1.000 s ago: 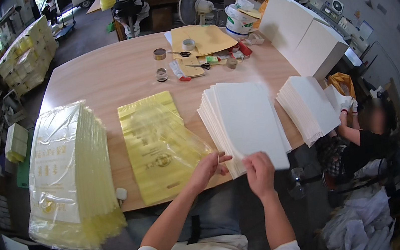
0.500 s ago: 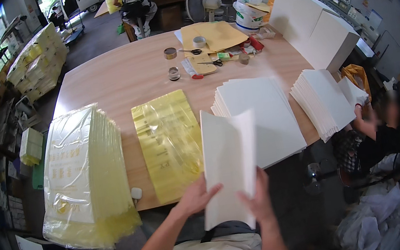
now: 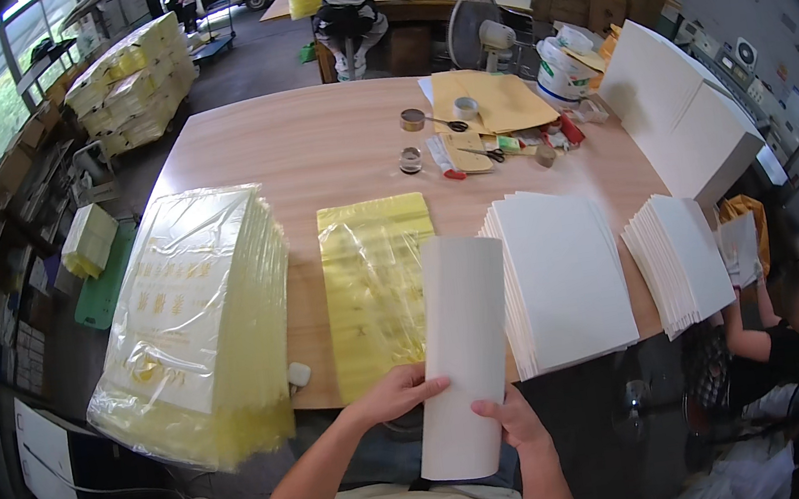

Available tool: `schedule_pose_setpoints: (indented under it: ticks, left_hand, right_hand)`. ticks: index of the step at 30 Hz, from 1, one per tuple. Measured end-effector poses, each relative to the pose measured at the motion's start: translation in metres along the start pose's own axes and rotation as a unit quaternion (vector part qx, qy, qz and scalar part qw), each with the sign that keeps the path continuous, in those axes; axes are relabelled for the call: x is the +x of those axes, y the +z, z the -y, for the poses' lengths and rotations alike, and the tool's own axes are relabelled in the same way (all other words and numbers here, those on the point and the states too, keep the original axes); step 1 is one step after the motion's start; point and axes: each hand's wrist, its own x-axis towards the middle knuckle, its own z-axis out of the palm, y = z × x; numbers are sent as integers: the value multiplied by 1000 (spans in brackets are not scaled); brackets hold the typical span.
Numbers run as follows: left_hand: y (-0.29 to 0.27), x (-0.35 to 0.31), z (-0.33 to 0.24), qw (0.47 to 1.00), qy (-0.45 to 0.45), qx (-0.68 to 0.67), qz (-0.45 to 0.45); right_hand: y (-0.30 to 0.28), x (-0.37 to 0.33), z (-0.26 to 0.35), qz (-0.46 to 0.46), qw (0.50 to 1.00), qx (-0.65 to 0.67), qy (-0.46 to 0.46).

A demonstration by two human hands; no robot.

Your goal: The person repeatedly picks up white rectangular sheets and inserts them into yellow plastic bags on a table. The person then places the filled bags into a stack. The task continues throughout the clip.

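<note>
Left hand (image 3: 396, 392) and right hand (image 3: 516, 418) pinch a curved white sheet (image 3: 463, 332), nearly parallel to the yellow bag (image 3: 374, 288) beyond the nearer left.

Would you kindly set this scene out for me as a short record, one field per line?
Left hand: grips the left edge, thumb on the face
Right hand: grips the right edge, lower down
Held: curved white sheet, upper end tilted away
Behind it: yellow plastic bag, flat, partly hidden
Left side: stack of clear-and-yellow bags
Right side: large white sheet stack, then a smaller white stack
Far side: scissors, brown tape roll
Surface: wood-grain table
</note>
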Motion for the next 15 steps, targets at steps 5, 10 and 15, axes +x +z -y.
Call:
schedule_pose_setpoints:
  ticks: [5, 10, 15]
  left_hand:
    - [-69, 0, -35, 972, 27, -169, -160]
    - [-104, -41, -75, 959, 87, -260, -71]
    - [-105, -37, -65, 998, -5, 59, -34]
  right_hand:
    - [-46, -21, 12, 82, 989, -106, 62]
    - [-27, 23, -2, 353, 899, -226, 127]
    - [-59, 97, -124, 106, 947, 194, 235]
